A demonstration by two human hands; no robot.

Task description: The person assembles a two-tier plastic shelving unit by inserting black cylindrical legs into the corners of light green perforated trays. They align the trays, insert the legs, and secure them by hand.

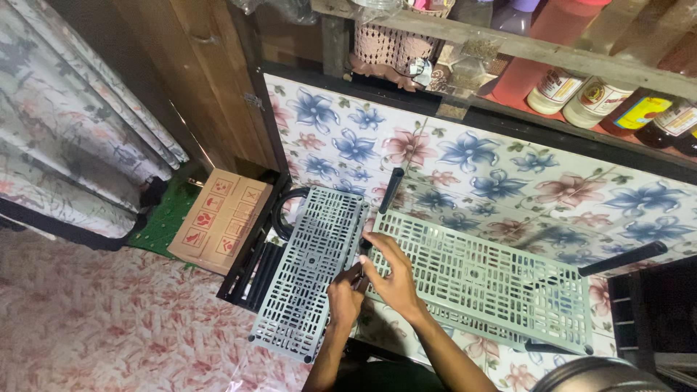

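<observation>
A grey slotted plastic shelf panel (483,283) lies level, with black tubes standing at its corners: one tube (390,190) at the back left, another (623,258) at the right. A second grey slotted panel (312,270) leans beside it on the left. My right hand (388,272) grips the near left corner of the level panel. My left hand (344,296) is just below it, fingers closed at the same corner where a black tube end sits; what it pinches is hidden.
A flowered wall panel (465,156) is behind the shelf. Above it is a wooden ledge with bottles (581,91) and a pink basket (392,47). A cardboard box (220,218) and several black tubes (254,272) lie at the left. A floral curtain (72,138) hangs far left.
</observation>
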